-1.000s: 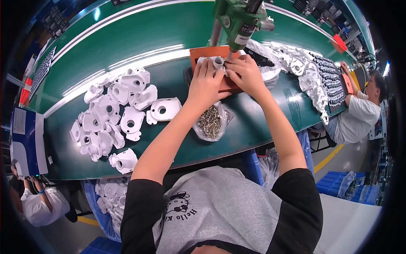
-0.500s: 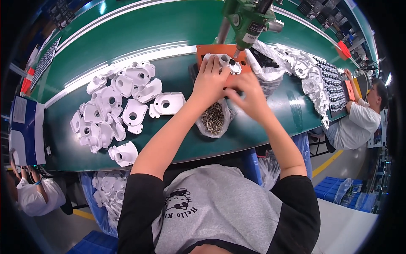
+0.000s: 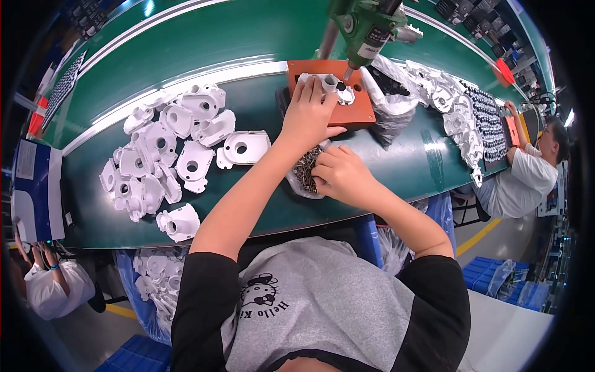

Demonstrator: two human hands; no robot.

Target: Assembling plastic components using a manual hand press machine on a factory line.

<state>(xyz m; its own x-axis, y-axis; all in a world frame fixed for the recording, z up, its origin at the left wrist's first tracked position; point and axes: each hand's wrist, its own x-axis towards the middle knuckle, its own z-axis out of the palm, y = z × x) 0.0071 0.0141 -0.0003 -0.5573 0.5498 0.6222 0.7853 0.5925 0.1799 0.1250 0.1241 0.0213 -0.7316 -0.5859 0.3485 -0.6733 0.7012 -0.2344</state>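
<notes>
Head view: left hand presses flat on the white plastic housing at twelve o'clock on the orange jig plate, while right hand seemingly pinches screws from the clear bag on the green bench.

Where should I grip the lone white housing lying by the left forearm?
Take the white housing by its outer rim, probably from above on its left side. It lies flat on the green belt, round hole up, apart from the pile; the left forearm crowds its right edge.
</notes>
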